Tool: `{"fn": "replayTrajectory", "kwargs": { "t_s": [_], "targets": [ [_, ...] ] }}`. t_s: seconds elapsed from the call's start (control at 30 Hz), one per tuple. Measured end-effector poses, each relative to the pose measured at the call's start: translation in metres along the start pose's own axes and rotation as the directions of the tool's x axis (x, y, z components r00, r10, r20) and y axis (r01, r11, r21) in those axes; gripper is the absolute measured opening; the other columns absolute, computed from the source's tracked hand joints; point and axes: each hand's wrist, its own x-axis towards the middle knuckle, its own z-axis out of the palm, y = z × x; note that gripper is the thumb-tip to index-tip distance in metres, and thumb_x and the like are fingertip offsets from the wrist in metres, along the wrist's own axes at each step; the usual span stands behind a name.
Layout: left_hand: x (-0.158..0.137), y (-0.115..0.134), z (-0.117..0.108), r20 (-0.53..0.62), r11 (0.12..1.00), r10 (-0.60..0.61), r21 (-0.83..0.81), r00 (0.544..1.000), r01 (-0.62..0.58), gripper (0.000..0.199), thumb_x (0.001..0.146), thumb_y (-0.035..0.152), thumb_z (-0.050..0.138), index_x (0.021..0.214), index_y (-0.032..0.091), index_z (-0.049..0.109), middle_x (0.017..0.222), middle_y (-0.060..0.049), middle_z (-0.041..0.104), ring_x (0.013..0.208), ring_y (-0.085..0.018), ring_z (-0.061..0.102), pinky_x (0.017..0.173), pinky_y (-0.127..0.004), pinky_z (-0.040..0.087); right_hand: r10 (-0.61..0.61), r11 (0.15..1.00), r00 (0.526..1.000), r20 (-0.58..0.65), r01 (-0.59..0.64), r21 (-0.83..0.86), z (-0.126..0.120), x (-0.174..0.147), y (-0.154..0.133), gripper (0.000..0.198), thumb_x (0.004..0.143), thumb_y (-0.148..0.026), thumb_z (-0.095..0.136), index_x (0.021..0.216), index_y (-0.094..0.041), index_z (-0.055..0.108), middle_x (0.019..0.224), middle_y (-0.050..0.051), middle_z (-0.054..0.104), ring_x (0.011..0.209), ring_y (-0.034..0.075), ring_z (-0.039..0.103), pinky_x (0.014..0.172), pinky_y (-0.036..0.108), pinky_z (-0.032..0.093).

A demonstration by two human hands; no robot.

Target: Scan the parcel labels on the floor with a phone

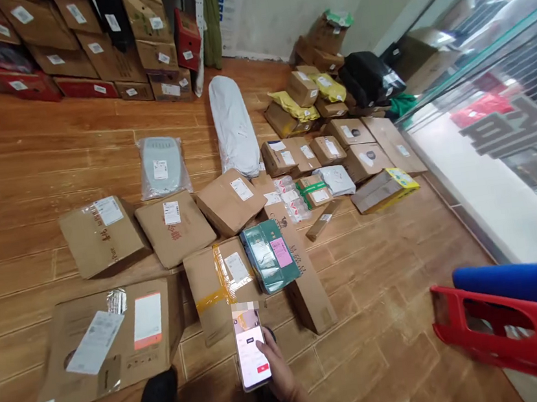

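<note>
The right hand (pixel 280 372) is clamped around a lit phone (pixel 251 350) at the 6 o'clock edge of view; the left hand is out of sight. With eyes on the screen, a foot could catch the long flat carton (pixel 301 269) or the green-wrapped parcel (pixel 269 255) lying just ahead at 12 o'clock, and the one-handed hold could let the phone drop.

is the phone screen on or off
On. The phone held in the right hand shows a lit pale screen with a red button near its bottom; the text is too small to read.
</note>
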Motion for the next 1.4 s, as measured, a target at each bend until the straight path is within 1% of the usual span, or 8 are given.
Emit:
{"fn": "replayTrajectory", "kwargs": {
  "t_s": [0.1,0.23,0.37,0.7,0.9,1.0,1.1,1.4],
  "targets": [
    [0.03,0.013,0.019,-0.11,0.998,0.025,-0.055,0.994,-0.032,0.019,0.065,0.029,0.051,0.074,0.034,0.066,0.089,0.011,0.067,0.105,-0.025,0.058,0.069,-0.033,0.048,0.018,1.0,0.999,0.041,-0.018,-0.021,-0.015,0.036,-0.01,0.046,0.064,-0.041,0.077,0.103,-0.025,0.059,0.09,0.0,0.074,0.076,0.02,0.068,0.069,0.032,0.05],
    [0.043,0.016,0.055,-0.361,0.997,0.054,0.073,0.931,-0.03,0.016,0.064,0.028,0.044,0.067,0.027,0.06,0.069,0.005,0.058,0.09,-0.028,0.059,0.075,-0.039,0.045,0.031,0.999,0.994,0.104,-0.026,-0.048,-0.026,0.073,-0.027,0.045,0.066,-0.039,0.076,0.105,-0.025,0.059,0.095,0.0,0.074,0.084,0.02,0.068,0.077,0.033,0.05],
    [0.048,0.016,0.08,-0.469,0.986,0.067,0.167,0.881,0.014,0.015,0.062,0.024,0.045,0.071,0.029,0.056,0.072,0.004,0.057,0.093,-0.03,0.058,0.077,-0.04,0.044,0.026,0.998,0.989,0.143,-0.017,-0.064,-0.027,0.095,-0.04,0.044,0.065,-0.043,0.075,0.103,-0.026,0.059,0.097,-0.002,0.073,0.085,0.018,0.067,0.075,0.03,0.049],
    [0.044,0.02,0.087,-0.442,0.991,0.075,0.133,0.894,-0.018,0.012,0.074,0.021,0.039,0.085,0.025,0.043,0.089,-0.005,0.056,0.101,-0.032,0.055,0.084,-0.044,0.043,0.065,0.991,0.972,0.226,-0.037,-0.13,-0.026,0.122,-0.056,0.044,0.063,-0.053,0.074,0.099,-0.03,0.061,0.093,-0.003,0.072,0.081,0.019,0.065,0.073,0.031,0.048],
    [0.063,0.001,0.097,-0.307,0.997,0.073,0.045,0.949,-0.062,0.008,0.069,0.023,0.045,0.076,0.025,0.043,0.078,-0.004,0.055,0.084,-0.029,0.059,0.074,-0.042,0.044,0.063,0.99,0.967,0.248,-0.029,-0.139,-0.021,0.122,-0.06,0.045,0.064,-0.055,0.073,0.1,-0.031,0.06,0.095,-0.004,0.071,0.084,0.019,0.065,0.075,0.031,0.047],
    [0.06,0.001,0.096,-0.368,0.995,0.092,-0.008,0.925,-0.103,0.012,0.069,0.023,0.045,0.08,0.025,0.044,0.083,-0.006,0.056,0.09,-0.032,0.059,0.075,-0.044,0.043,0.064,0.989,0.965,0.253,-0.028,-0.142,-0.021,0.121,-0.06,0.046,0.064,-0.055,0.072,0.101,-0.03,0.059,0.094,-0.004,0.071,0.082,0.019,0.065,0.072,0.031,0.047],
    [0.057,0.004,0.097,-0.422,0.995,0.096,0.06,0.901,-0.078,0.011,0.071,0.022,0.043,0.082,0.025,0.044,0.086,-0.007,0.057,0.093,-0.033,0.059,0.077,-0.045,0.043,0.061,0.989,0.966,0.249,-0.025,-0.144,-0.022,0.121,-0.059,0.047,0.064,-0.056,0.072,0.101,-0.03,0.058,0.094,-0.004,0.071,0.081,0.018,0.065,0.071,0.03,0.047],
    [0.074,-0.003,0.12,-0.382,0.987,0.047,0.162,0.923,0.017,0.012,0.07,0.022,0.045,0.08,0.026,0.041,0.081,-0.003,0.056,0.092,-0.029,0.058,0.079,-0.043,0.044,0.063,0.989,0.966,0.252,-0.026,-0.147,-0.026,0.121,-0.059,0.046,0.064,-0.057,0.072,0.101,-0.031,0.059,0.095,-0.005,0.071,0.083,0.017,0.064,0.074,0.03,0.047]
  ]
}}
